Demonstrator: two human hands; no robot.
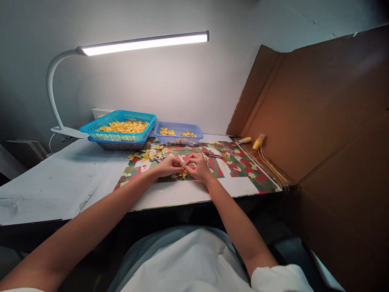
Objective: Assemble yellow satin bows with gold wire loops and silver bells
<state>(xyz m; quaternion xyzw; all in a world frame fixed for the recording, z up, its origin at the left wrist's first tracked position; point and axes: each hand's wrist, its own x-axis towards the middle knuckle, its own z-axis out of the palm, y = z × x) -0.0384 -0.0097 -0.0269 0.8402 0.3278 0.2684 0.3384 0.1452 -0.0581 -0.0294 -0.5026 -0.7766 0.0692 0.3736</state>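
Observation:
My left hand and my right hand meet over the patterned mat, fingertips pinched close together. Just beneath the fingertips hangs or lies a small yellow ribbon flower, which both hands seem to hold; the exact grip is too small to make out. Left of my left hand, several loose yellow bows lie on the mat near a small silvery cluster. A pair of dark and red snips rests just beyond my right hand.
A turquoise basket heaped with yellow pieces stands on a blue one at the back left. Beside it is a periwinkle basket. A lamp hangs above. Cardboard rises on the right, near a spool and yellow cords.

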